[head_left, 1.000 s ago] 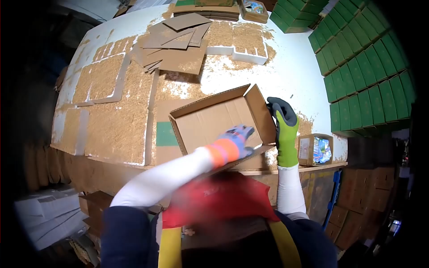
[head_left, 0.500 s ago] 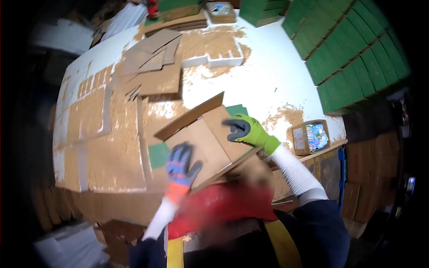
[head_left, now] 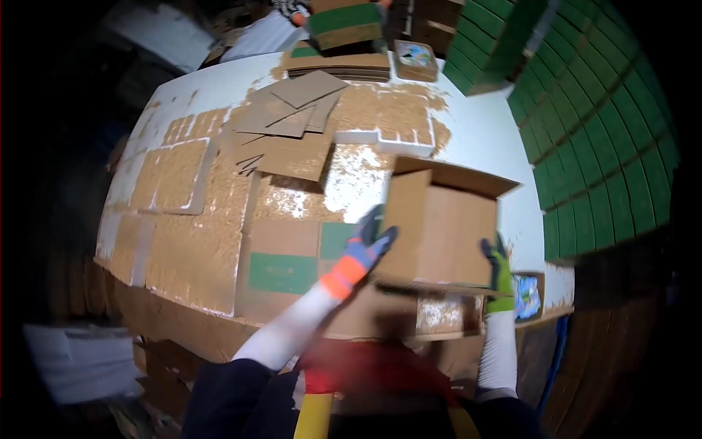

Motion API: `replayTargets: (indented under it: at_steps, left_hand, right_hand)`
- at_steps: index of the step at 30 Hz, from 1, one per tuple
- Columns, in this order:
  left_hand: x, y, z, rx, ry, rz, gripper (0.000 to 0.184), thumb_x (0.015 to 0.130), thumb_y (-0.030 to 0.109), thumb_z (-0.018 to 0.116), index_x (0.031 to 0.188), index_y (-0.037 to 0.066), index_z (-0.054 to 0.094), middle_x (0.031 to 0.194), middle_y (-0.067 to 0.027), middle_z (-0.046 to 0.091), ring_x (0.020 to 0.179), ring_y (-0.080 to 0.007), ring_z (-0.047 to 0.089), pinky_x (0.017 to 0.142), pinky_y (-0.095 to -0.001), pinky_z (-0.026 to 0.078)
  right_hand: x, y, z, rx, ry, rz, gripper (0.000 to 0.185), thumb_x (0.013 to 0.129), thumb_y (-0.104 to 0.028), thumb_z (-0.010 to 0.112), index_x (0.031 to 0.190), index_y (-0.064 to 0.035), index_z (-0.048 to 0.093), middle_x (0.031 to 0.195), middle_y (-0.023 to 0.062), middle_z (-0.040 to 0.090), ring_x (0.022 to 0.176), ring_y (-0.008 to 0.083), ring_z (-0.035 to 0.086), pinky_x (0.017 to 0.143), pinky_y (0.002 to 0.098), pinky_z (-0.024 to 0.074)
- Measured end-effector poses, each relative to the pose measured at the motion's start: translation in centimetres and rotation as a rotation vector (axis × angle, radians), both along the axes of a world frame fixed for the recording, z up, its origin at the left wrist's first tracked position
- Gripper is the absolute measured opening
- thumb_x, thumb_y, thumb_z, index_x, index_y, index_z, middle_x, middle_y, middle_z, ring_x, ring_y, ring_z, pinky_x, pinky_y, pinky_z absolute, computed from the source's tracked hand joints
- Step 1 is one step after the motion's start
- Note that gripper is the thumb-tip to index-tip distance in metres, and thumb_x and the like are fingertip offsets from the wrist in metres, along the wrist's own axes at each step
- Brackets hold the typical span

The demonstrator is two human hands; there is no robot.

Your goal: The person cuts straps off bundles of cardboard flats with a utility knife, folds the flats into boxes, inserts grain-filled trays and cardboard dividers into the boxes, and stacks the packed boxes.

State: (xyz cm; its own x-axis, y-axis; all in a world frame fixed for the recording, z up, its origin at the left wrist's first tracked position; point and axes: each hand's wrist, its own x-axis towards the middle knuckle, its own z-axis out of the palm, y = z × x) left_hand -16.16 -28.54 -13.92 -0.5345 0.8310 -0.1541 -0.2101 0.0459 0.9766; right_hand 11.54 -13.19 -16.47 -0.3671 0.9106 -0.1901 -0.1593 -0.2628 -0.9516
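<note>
An open cardboard box is held between my two gloved hands, above the front right part of the table, its upper flaps standing up. My left hand, in a blue-grey and orange glove, grips its left side, with the fingers partly hidden behind the cardboard. On the opposite side my right hand, in a lime-green and dark grey glove, holds the edge; the thumb shows and most fingers are hidden. Left of the box, a flat cardboard sheet with green panels lies on the table.
Loose flat cardboard pieces lie mid-table on sawdust-like crumbs. Stacked green boxes line the right side. A small carton with colourful packets stands near the front right edge. At the far side, a person's gloved hands hold a green-and-brown box.
The box has moved right and turned, off the green-panelled sheet, which now shows more. My left hand has gone from over the box to its left side; my right hand has moved down and right.
</note>
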Motion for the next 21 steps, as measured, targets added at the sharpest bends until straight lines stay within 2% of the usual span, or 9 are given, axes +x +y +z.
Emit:
replayTargets:
  at_steps: [2,5,7,10,13,15,17,20,21]
  left_hand:
    - [1.0,2.7,-1.8,0.212,-0.142,-0.126,0.05,0.088,0.019,0.067,0.133,0.008,0.048,0.126,-0.0102,0.054,0.111,-0.0179,0.054,0.094,-0.0289,0.044]
    - [2.3,-1.1,-2.0,0.018,0.47,-0.134,0.044,0.084,0.023,0.068,0.123,0.006,0.056,0.123,-0.0165,0.054,0.113,-0.0321,0.053,0.097,-0.0385,0.043]
    - [1.6,-5.6,-3.5,0.015,0.873,-0.03,0.042,0.082,0.021,0.068,0.12,0.006,0.057,0.123,-0.0176,0.054,0.115,-0.0348,0.05,0.095,-0.0416,0.044]
    - [-2.4,-14.0,-4.9,-0.199,1.1,0.194,0.047,0.077,0.023,0.071,0.119,0.006,0.057,0.12,-0.0171,0.055,0.113,-0.0347,0.051,0.095,-0.043,0.044]
    - [-6.4,-22.9,-5.8,-0.597,0.951,0.514,0.057,0.071,0.026,0.075,0.12,0.004,0.056,0.117,-0.017,0.056,0.11,-0.0363,0.052,0.094,-0.043,0.044]
    - [-8.4,-26.9,-7.5,-0.706,0.95,0.66,0.061,0.07,0.029,0.076,0.121,0.003,0.055,0.118,-0.0173,0.056,0.109,-0.0372,0.052,0.095,-0.0431,0.043]
    - [-9.2,-28.9,-8.7,-0.795,1.013,0.555,0.065,0.071,0.03,0.077,0.125,0.002,0.053,0.121,-0.0178,0.056,0.114,-0.0357,0.05,0.099,-0.0425,0.04]
    - [-8.0,-28.8,-7.8,-0.801,1.13,0.453,0.065,0.073,0.031,0.075,0.126,0.002,0.052,0.123,-0.018,0.055,0.115,-0.0366,0.05,0.1,-0.0432,0.039]
    - [-7.2,-28.9,-7.5,-0.812,1.198,0.433,0.065,0.074,0.031,0.075,0.127,0.001,0.051,0.124,-0.0182,0.055,0.115,-0.0368,0.05,0.101,-0.0433,0.038]
  right_hand:
    - [3.3,6.1,-0.9,-0.054,-0.129,-0.118,0.059,0.089,-0.023,0.059,0.139,0.001,0.038,0.131,0.0141,0.052,0.12,0.0246,0.05,0.105,0.0369,0.0396]
    - [6.3,14.0,-2.3,-0.145,-0.225,0.048,0.061,0.091,-0.039,0.059,0.137,-0.0009,0.044,0.135,0.015,0.049,0.124,0.0222,0.047,0.106,0.035,0.0348]
    - [6.4,15.5,-2.7,0.342,-0.777,0.132,0.061,0.089,-0.041,0.062,0.132,0.0,0.048,0.128,0.0143,0.055,0.117,0.0206,0.052,0.098,0.0363,0.0426]
    - [12.0,22.0,-10.3,0.195,-0.684,0.232,0.05,0.088,-0.034,0.066,0.127,-0.0057,0.054,0.111,0.0076,0.061,0.097,0.0152,0.06,0.079,0.0324,0.0485]
    - [14.4,25.6,-8.2,0.025,-0.472,-0.106,0.037,0.089,-0.025,0.066,0.123,-0.0107,0.059,0.1,0.0013,0.063,0.087,0.0109,0.06,0.072,0.026,0.0462]
    - [13.0,23.5,-1.4,0.292,-0.41,-0.43,0.029,0.091,-0.019,0.062,0.115,-0.0034,0.062,0.095,0.0014,0.066,0.08,0.015,0.06,0.068,0.0296,0.0482]
    - [3.5,9.7,7.6,1.036,-0.622,-0.586,0.023,0.092,-0.017,0.059,0.109,-0.0021,0.065,0.095,0.0045,0.066,0.079,0.0142,0.06,0.069,0.0286,0.0478]
    - [3.3,-1.1,-5.1,0.966,-0.849,-0.003,0.042,0.091,-0.023,0.059,0.125,0.0004,0.054,0.118,0.0136,0.06,0.099,0.022,0.059,0.087,0.0319,0.0471]
    - [2.7,-6.7,-9.4,0.644,-0.835,0.081,0.053,0.09,-0.029,0.061,0.129,0.0034,0.048,0.119,0.016,0.058,0.102,0.0235,0.058,0.089,0.0327,0.0458]
